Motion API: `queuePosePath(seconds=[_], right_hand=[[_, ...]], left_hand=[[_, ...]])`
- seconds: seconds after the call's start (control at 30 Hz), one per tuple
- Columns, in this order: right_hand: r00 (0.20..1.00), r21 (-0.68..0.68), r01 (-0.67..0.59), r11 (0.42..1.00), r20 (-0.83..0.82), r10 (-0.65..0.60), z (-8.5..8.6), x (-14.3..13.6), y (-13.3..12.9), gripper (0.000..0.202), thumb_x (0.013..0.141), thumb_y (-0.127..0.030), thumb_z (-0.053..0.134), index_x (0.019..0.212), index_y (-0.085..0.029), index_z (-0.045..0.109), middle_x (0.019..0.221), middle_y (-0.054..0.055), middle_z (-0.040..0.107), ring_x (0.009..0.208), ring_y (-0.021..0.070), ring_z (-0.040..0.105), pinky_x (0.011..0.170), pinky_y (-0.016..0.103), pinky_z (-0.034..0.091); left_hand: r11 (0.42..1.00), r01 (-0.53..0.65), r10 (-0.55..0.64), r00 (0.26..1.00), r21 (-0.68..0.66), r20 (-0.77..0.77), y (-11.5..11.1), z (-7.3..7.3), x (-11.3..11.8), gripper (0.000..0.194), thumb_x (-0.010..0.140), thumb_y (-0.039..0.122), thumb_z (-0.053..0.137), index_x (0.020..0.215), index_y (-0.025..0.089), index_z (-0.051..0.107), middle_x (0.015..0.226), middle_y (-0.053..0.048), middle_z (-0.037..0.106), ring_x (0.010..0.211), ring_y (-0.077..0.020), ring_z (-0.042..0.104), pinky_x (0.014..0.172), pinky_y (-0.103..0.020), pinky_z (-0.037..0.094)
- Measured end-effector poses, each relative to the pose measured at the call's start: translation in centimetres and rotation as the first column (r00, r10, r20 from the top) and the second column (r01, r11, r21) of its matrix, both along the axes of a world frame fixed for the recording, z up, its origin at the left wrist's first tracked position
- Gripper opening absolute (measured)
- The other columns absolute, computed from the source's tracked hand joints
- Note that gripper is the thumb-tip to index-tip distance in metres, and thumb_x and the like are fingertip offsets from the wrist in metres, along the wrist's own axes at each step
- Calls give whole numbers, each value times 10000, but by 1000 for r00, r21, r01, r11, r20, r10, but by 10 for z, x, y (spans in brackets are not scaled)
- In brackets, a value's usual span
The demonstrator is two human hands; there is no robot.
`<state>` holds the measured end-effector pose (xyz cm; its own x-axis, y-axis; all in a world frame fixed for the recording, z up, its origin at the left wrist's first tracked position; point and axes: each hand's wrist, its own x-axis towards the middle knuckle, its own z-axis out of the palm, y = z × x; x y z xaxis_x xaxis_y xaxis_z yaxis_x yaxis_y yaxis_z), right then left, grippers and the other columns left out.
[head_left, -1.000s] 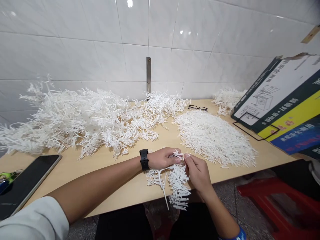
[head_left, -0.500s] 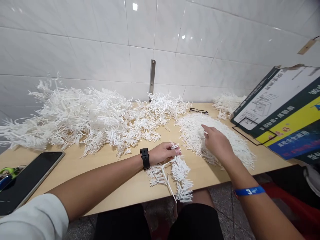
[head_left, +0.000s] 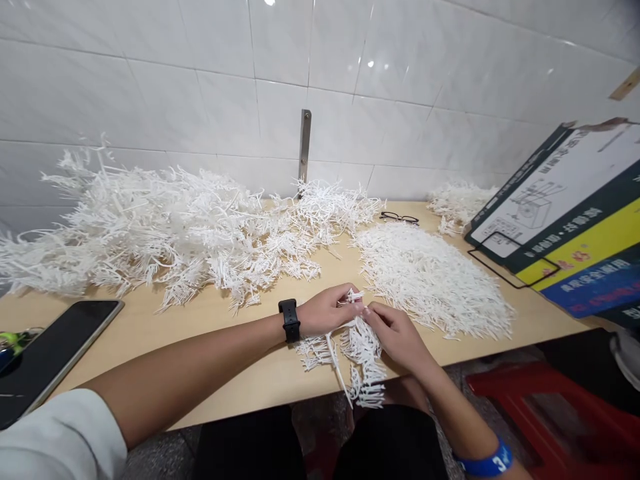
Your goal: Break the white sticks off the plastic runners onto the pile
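Note:
My left hand, with a black watch at the wrist, is closed on a white branched plastic piece near the table's front edge. The piece's stem and fringed branches hang below my fingers. My right hand meets the left one at the top of the piece, its thumb and finger pinched together; what lies between those fingertips is too small to name. To the right lies a flat heap of small white pieces. A large tangled pile of white branched pieces spreads over the left and back.
A phone and keys lie at the left. Eyeglasses rest behind the small heap. A printed box with a black wire handle leans at the right. A red stool stands below the table.
My right hand has moved from over the small heap, left and toward me, to meet my left hand at the held piece. The view has shifted slightly.

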<state>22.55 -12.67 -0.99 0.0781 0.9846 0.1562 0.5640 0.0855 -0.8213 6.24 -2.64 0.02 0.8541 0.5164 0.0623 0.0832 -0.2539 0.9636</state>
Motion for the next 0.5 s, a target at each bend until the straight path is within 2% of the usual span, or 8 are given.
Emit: queuePosePath(seconds=[0.1, 0.2, 0.33, 0.43, 0.5], right_hand=[[996, 20, -12, 1000, -83, 13, -4, 3, -4, 392, 939, -465, 443, 653, -197, 440, 609, -34, 400, 596, 123, 388, 570, 251, 328], [985, -51, -96, 994, -151, 87, -1, 8, -7, 426, 919, -506, 472, 626, -198, 434, 576, -42, 382, 553, 115, 364, 538, 254, 311], [954, -119, -159, 980, -275, 122, 6, 25, -15, 486, 872, -528, 551, 553, -209, 371, 534, -56, 312, 500, 102, 296, 493, 259, 272], [910, -46, -50, 998, -413, 26, 14, 48, -26, 477, 858, -542, 560, 557, -220, 380, 516, -58, 310, 474, 110, 314, 485, 271, 322], [931, 38, 107, 994, -355, -86, 23, 66, -29, 440, 876, -532, 536, 581, -220, 439, 524, -33, 386, 493, 129, 379, 503, 284, 357]], left_hand=[[983, 25, -5, 994, 180, -107, -1, 0, -1, 429, 815, 574, 595, 907, 158, 548, 750, 19, 526, 660, -103, 440, 614, -230, 338], [937, 117, -74, 988, 329, -139, -2, -2, -2, 401, 899, 528, 489, 759, 155, 527, 662, 27, 473, 618, -98, 404, 603, -239, 303], [889, 229, -197, 973, 396, -121, -1, -3, -4, 381, 943, 443, 429, 703, 156, 502, 681, 9, 484, 647, -106, 414, 632, -246, 312], [902, 251, -216, 967, 352, -136, 1, -2, -6, 381, 933, 441, 439, 683, 157, 481, 655, 14, 455, 621, -100, 387, 612, -245, 304], [919, 259, -223, 963, 296, -149, 2, 0, -7, 392, 928, 453, 437, 672, 158, 469, 623, 25, 416, 593, -93, 360, 590, -241, 295]])
